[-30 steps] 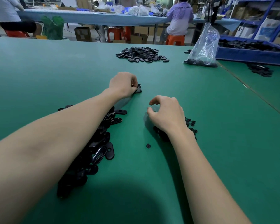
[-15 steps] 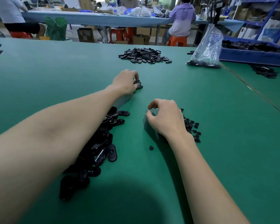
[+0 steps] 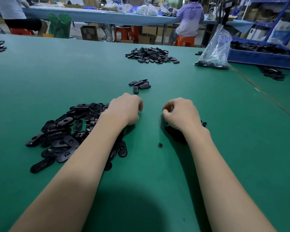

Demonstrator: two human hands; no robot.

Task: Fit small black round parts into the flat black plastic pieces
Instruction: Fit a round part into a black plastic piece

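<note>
A pile of flat black plastic pieces (image 3: pixel 65 133) lies on the green table, left of centre. My left hand (image 3: pixel 126 109) is at the pile's right edge with its fingers curled down; what is under them is hidden. My right hand (image 3: pixel 181 113) rests over a heap of small black round parts (image 3: pixel 174 133), thumb and forefinger pinched together on what looks like one small round part. One loose round part (image 3: pixel 160 145) lies between my forearms. A small group of flat pieces (image 3: pixel 140 84) sits just beyond my hands.
A larger heap of black pieces (image 3: pixel 151 55) lies farther back, with a clear plastic bag (image 3: pixel 215 49) of parts to its right. A blue tray (image 3: pixel 261 56) of black parts stands at the far right. People sit at a bench behind the table's far edge.
My left hand has pulled back from the small group of flat pieces ahead to the edge of the near pile. My right hand has stayed over the round parts.
</note>
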